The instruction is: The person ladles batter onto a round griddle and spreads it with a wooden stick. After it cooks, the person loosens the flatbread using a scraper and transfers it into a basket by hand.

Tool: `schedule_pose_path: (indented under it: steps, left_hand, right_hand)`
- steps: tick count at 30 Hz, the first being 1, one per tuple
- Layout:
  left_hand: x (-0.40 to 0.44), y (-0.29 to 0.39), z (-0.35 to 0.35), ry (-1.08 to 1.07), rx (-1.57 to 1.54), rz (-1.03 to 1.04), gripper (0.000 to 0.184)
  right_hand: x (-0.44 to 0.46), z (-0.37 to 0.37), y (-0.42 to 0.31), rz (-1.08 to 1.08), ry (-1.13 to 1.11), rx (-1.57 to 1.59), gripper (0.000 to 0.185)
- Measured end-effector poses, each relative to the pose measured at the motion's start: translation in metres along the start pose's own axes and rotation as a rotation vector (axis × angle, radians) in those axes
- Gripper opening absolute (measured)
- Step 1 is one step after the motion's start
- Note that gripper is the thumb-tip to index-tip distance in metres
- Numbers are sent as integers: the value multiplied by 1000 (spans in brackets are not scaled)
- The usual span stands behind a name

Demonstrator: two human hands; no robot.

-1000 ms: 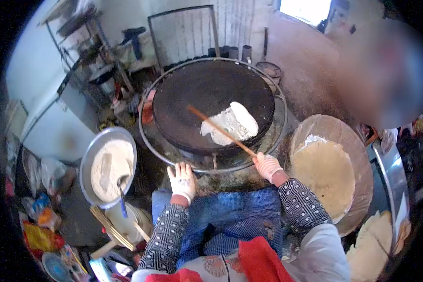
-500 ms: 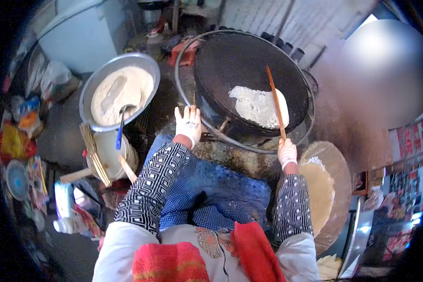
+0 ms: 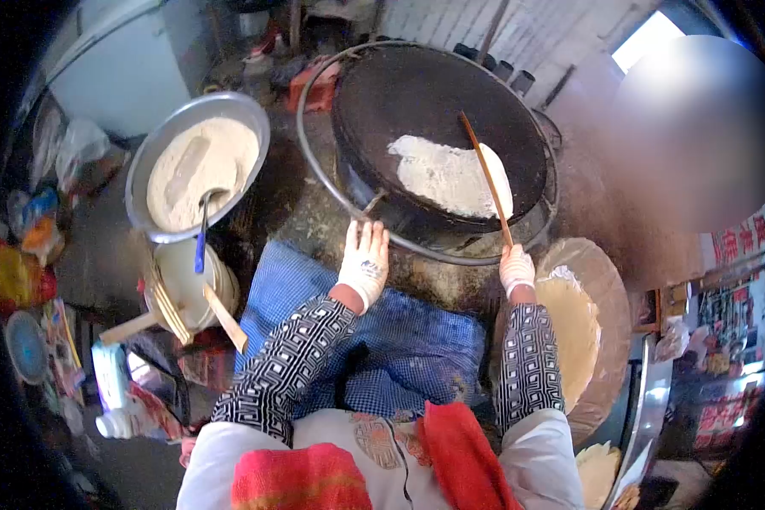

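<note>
My right hand (image 3: 517,270), in a pale glove, grips the end of a long, thin wooden spatula (image 3: 486,174). The blade reaches across white batter (image 3: 442,177) spread in a patch on the near right part of a round black griddle (image 3: 433,93). A thicker mass of batter lies along the blade's right side. My left hand (image 3: 365,265), also gloved, has its fingers stretched out toward the metal ring (image 3: 314,161) around the griddle. The fingertips are at the ring; whether they press on it I cannot tell.
To the left, a metal basin (image 3: 259,161) of pale batter or flour holds a blue-handled ladle (image 3: 201,238). Below it, a bucket (image 3: 221,272) carries wooden tools. A round tray of stacked flatbreads (image 3: 608,331) is at the right. Blue checked cloth (image 3: 416,340) covers my lap.
My left hand has moved to the right along the near side of the ring, nearer my right hand. The whole view has shifted slightly. My right hand keeps holding the spatula over the batter.
</note>
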State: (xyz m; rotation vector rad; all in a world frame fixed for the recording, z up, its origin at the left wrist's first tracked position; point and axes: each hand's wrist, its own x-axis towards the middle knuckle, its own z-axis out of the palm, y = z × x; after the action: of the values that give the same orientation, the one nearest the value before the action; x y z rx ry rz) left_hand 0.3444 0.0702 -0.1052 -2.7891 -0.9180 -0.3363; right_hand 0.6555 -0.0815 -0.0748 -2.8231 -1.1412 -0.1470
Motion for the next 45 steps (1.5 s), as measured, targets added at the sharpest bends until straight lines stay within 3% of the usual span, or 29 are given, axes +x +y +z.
schedule_pose_path:
  steps: [1,2,5,7,9,12,15,16,17,19,21,22,23,26,27,31,33,34,38,40,43,44,45]
  left_hand:
    - [1,0,2,13,15,2,48]
    - [4,-1,-13,-179,2,-17,49]
    - [7,-9,-22,-197,-44,-16,50]
    - [10,-10,-29,-238,-20,-44,54]
    - [7,-17,-9,50,-3,-16,58]
    - [12,-30,-20,-8,-130,-21,55]
    - [19,-40,-27,-180,-87,-47,58]
    - [21,-42,-28,-234,-34,-53,59]
    - [22,-45,-28,-281,24,-66,60]
    - [26,-53,-32,-379,64,-108,64]
    - [18,-61,-17,-316,11,-163,68]
    - [21,-72,-6,-317,28,-149,73]
    - [24,-81,3,-313,38,-140,78]
    - [33,-84,-9,-390,20,-202,73]
    - [34,-93,-6,-381,45,-215,74]
    - [36,-98,-20,-397,-6,-320,73]
    - [32,-77,-25,-266,-82,-219,66]
    - [32,-59,-23,-250,-118,-148,67]
    - [18,-1,-30,-300,-125,-32,76]
    - [9,-12,-22,-192,-167,45,74]
    - [15,-23,-19,-179,-173,33,67]
    - [11,-32,5,-127,-100,72,67]
    - [17,-27,-17,-223,-113,36,69]
  right_hand:
    - [8,-2,5,13,8,19,31]
    - [11,-6,-1,0,44,13,30]
    - [2,-25,-23,17,-81,291,31]
    - [-5,-14,-22,-61,-122,-10,34]
    - [7,-18,-5,142,-139,70,32]
    - [7,-22,-9,-221,-80,-9,23]
    - [-18,-7,-18,-335,47,-42,17]
    - [-22,0,-13,-279,-62,4,21]
    - [-21,-1,-11,-79,-103,229,24]
    - [-13,-4,8,41,28,326,24]
    - [-13,-4,-2,34,65,256,21]
    - [-10,20,-6,-143,229,40,18]
    - [-16,-12,-21,-51,21,383,18]
    - [-25,-12,-22,-115,-71,292,23]
    - [-28,-25,-15,34,-53,333,23]
    - [-1,6,-27,-40,54,293,29]
    - [-17,-17,-42,-151,59,290,29]
    - [-20,-23,-42,-127,-49,291,29]
    - [8,19,-21,57,98,198,25]
    - [-7,-14,-33,-109,104,80,19]
    - [-33,-63,-51,-105,-194,344,19]
    - [-37,-53,-43,-353,-169,172,21]
    - [-28,-43,-32,-201,-175,198,25]
